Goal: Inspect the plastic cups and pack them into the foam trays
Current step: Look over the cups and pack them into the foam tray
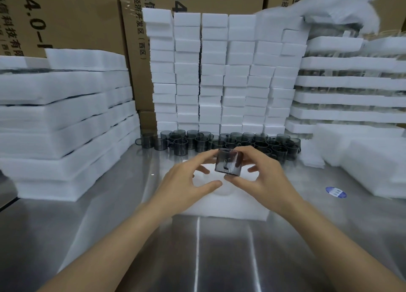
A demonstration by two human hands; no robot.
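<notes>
The piles of white foam (pixel 211 72) stand tall along the back of the metal table (pixel 109 236). Some lean a little, so I think a bump could tip blocks down onto everything below.

A foam tray (pixel 230 208) lies flat on the table, right under the hands. Its holes are white on white and hard to see. A cup could be put down beside a hole and fall over.

Behind the tray stands a crowd of grey cups (pixel 252 141), packed close together. A quick reach could knock several down at once.

One cup (pixel 227 161) is up in the air over the tray, tipped on its side. The right hand (pixel 263 177) pinches it, thumb at the bottom edge and fingers round the far side. The left hand (pixel 186 179) is spread wide, with only a fingertip on the cup and its thumb free. So really one hand holds it. The cup looks smooth, and it might slip while being turned.
</notes>
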